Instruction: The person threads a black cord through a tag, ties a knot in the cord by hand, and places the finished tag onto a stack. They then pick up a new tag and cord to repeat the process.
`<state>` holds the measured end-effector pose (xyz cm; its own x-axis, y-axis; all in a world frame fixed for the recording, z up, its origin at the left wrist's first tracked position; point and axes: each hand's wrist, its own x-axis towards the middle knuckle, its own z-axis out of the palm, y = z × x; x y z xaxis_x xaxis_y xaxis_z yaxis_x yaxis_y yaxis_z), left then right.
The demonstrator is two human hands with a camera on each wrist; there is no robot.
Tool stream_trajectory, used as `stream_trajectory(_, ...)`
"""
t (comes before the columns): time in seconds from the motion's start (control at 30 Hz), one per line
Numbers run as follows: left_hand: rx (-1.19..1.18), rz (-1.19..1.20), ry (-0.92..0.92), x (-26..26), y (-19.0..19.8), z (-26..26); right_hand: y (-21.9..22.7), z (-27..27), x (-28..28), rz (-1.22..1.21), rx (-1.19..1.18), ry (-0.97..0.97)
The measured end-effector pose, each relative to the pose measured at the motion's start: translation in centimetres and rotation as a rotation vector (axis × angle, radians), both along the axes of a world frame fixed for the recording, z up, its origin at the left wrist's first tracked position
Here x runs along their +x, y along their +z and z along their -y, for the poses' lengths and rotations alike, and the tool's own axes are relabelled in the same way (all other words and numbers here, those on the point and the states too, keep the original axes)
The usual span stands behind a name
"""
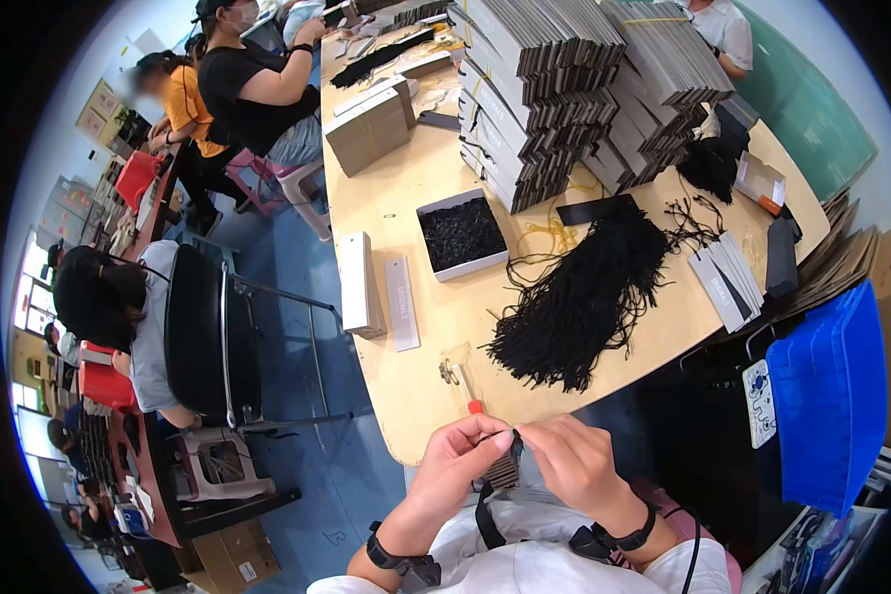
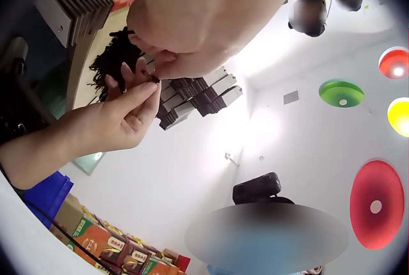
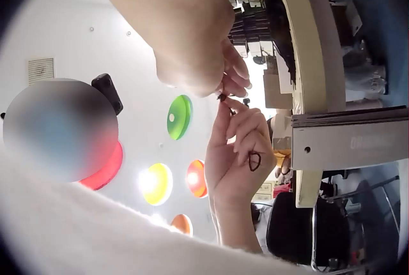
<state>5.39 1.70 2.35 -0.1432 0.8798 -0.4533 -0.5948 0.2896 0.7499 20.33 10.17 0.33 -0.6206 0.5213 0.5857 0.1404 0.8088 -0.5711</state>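
My left hand (image 1: 453,460) and right hand (image 1: 576,463) meet in front of my body, just off the table's near edge. Between their thumbs and fingertips both pinch a thin black cord (image 3: 222,97). A small loop of the cord (image 3: 254,161) hangs against the left palm in the right wrist view. Below the hands, close to my lap, is a stack of grey hang tags (image 1: 505,471); the right wrist view shows the top tag (image 3: 351,144) with a punched hole and faint lettering. Fingers hide most of the cord between the hands.
On the table lie a heap of black cords (image 1: 589,297), a box of small black pieces (image 1: 462,236), a single tag (image 1: 400,302) and a red-ended tool (image 1: 473,404). Tall tag stacks (image 1: 535,99) stand at the back. A blue bin (image 1: 827,396) is at the right.
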Motion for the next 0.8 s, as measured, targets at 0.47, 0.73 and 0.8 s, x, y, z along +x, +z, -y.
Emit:
stream_trajectory(0.47, 0.002, -0.251, 0.112, 1.2, -0.2, -0.2, -0.3, -0.7, 0.1, 0.051, 0.079, -0.010)
stream_trajectory(0.73, -0.019, -0.455, 0.071, 1.3, 0.2, 0.0, -0.3, -1.0, 0.2, 0.096, 0.069, 0.019)
stream_trajectory(0.8, -0.042, -0.407, 0.058, 1.1, 0.0, 0.0, -0.7, -1.0, 0.2, 0.057, 0.011, 0.027)
